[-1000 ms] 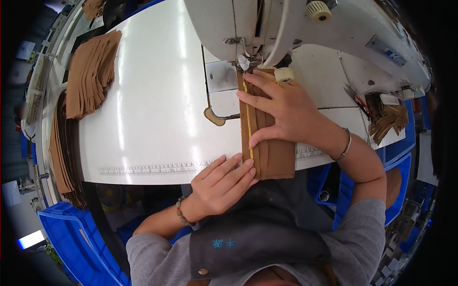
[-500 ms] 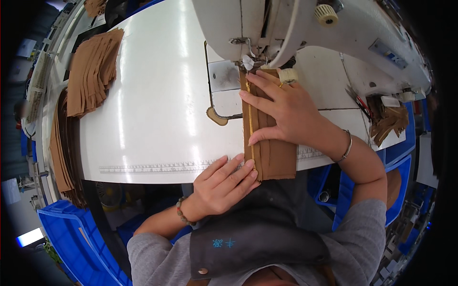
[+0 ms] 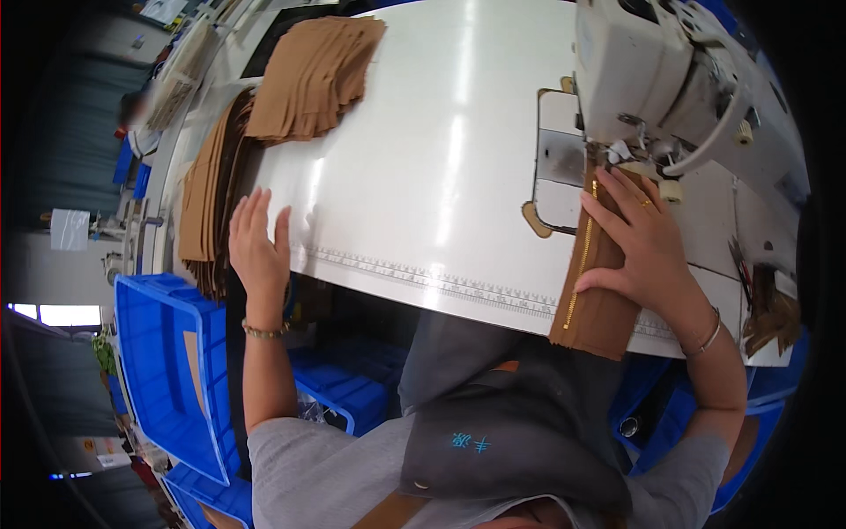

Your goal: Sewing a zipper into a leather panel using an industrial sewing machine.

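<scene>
Under the head of a white sewing machine [image 3: 630, 79] lies a brown fabric panel [image 3: 608, 304] with a gold zipper [image 3: 577, 282] running along its left part. My right hand [image 3: 639, 238] rests flat on this panel, fingers spread, fingertips close to the presser foot and thumb by the zipper. At the table's left side my left hand [image 3: 260, 247] is raised, empty, fingers stretched out. It is beside a hanging stack of brown fabric pieces [image 3: 207, 207]. A second fanned stack of brown pieces [image 3: 313, 75] lies just beyond it on the table.
A printed ruler strip [image 3: 432, 284] follows the front edge of the white table [image 3: 423, 176]. Blue bins [image 3: 167, 370] stand below at the left, with more at the right. Scissors [image 3: 738, 264] and brown scraps [image 3: 771, 322] lie at the table's right end.
My left hand has left the zippered panel and moved far left to the fabric stacks. My right hand stays on the panel. The view has shifted toward the left.
</scene>
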Demonstrator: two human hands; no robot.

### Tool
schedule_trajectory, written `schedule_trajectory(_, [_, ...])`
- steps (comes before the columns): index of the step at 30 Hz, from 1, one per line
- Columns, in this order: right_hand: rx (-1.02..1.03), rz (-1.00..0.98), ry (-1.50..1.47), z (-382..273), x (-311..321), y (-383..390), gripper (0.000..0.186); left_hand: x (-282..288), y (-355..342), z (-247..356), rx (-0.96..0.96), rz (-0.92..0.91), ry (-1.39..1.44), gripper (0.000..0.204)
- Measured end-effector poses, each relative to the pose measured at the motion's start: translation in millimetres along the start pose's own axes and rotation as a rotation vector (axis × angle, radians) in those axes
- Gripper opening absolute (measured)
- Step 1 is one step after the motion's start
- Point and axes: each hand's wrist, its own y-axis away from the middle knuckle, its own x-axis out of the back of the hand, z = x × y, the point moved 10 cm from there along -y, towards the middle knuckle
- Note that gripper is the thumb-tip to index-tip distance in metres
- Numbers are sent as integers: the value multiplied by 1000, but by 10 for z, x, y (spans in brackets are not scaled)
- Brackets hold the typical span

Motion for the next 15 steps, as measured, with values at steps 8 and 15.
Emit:
schedule_trajectory(8, [31,27,8,-18,33,-2,103,-196,-125,-1713,444,-77,-284,39])
schedule_trajectory(15, [31,30,13,-10,24,5,102,-477,-215,-1948,362,-337,-447,22])
